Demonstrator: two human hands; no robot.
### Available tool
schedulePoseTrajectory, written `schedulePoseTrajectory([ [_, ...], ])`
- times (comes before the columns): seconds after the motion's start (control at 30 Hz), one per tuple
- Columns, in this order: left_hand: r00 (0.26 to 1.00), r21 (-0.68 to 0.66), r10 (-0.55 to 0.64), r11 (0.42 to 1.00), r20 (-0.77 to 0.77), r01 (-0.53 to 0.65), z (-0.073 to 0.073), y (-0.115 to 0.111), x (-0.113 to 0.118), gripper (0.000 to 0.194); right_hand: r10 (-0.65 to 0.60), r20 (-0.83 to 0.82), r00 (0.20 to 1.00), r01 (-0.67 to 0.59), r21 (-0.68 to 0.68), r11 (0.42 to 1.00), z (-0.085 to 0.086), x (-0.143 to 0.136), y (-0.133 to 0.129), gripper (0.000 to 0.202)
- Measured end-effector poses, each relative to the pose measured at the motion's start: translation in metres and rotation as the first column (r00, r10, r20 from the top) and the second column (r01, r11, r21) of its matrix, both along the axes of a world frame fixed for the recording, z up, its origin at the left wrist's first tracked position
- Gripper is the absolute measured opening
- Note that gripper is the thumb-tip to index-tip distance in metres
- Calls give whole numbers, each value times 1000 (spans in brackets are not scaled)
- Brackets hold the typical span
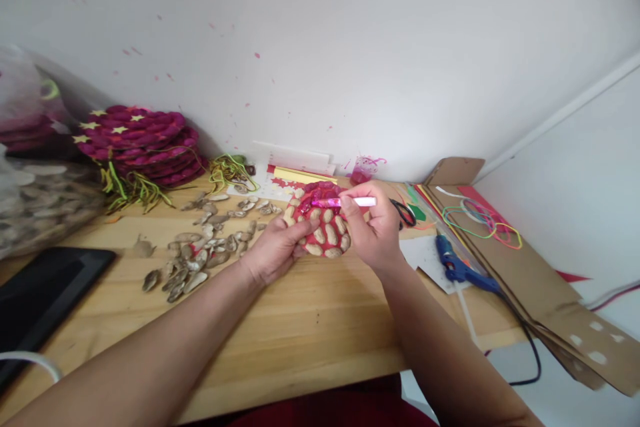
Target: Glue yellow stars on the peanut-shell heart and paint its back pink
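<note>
A round red disc (319,237) covered with peanut shells is held above the wooden table. Shells at its top are painted magenta; the lower ones are bare tan. My left hand (278,245) grips the disc's left edge, thumb on top and fingers hidden beneath. My right hand (371,227) pinches a white-handled brush (358,201), whose magenta-coated end rests over the painted shells. Against the wall, behind the disc and my right hand, stands a small cup of magenta paint (361,172).
Loose peanut shells (193,263) lie left of my left hand. Stacked magenta discs (145,140), a bag of peanuts (45,203) and a black tablet (50,300) are farther left. Scissors (404,213), a blue glue gun (463,269) and cardboard (530,280) lie right.
</note>
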State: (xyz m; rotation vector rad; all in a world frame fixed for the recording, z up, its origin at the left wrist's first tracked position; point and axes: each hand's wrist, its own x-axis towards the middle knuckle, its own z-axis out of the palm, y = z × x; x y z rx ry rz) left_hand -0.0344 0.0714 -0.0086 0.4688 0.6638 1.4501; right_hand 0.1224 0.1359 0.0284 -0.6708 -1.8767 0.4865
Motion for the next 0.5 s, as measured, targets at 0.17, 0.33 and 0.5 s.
schedulePoseTrajectory([
  [0.17,1000,-5,6,1000,3,-6,-1,0,0,39,27,-7,1000,-27,-20,999,0,0,0,9],
  [0.33,999,3,0,1000,-32,0,-1,0,1,37,46,-37,998,-49,-74,996,0,1,0,12],
  [0.5,999,15,6,1000,-46,-5,0,0,0,39,75,-25,997,-77,-96,992,-1,1,0,12],
])
